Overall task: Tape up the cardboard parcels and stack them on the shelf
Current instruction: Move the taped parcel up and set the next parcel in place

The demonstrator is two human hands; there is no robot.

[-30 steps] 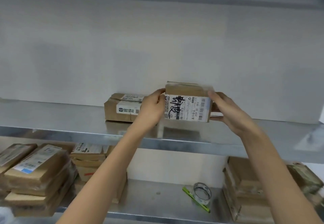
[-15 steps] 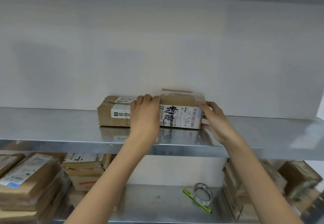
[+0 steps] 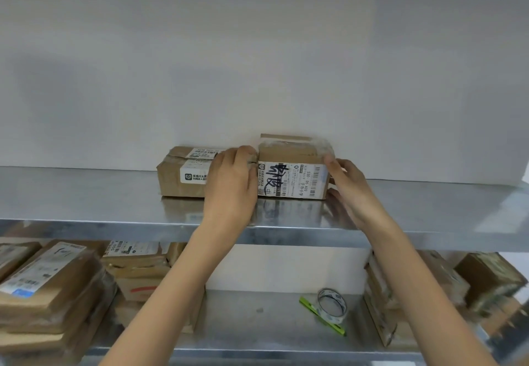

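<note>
The boxy brown cardboard parcel (image 3: 294, 178), white label in front and glossy tape on top, stands on the smooth metal shelf (image 3: 86, 202). The left hand (image 3: 233, 185) curls round its left end and the right hand (image 3: 347, 185) grips its right end. A flatter box (image 3: 180, 178) lies just left of the parcel.

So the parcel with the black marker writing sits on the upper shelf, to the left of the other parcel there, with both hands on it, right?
Not quite: the head view shows the marked parcel to the right of the other parcel, not the left. It does sit on the upper shelf, with the left hand and right hand holding its ends.
</note>
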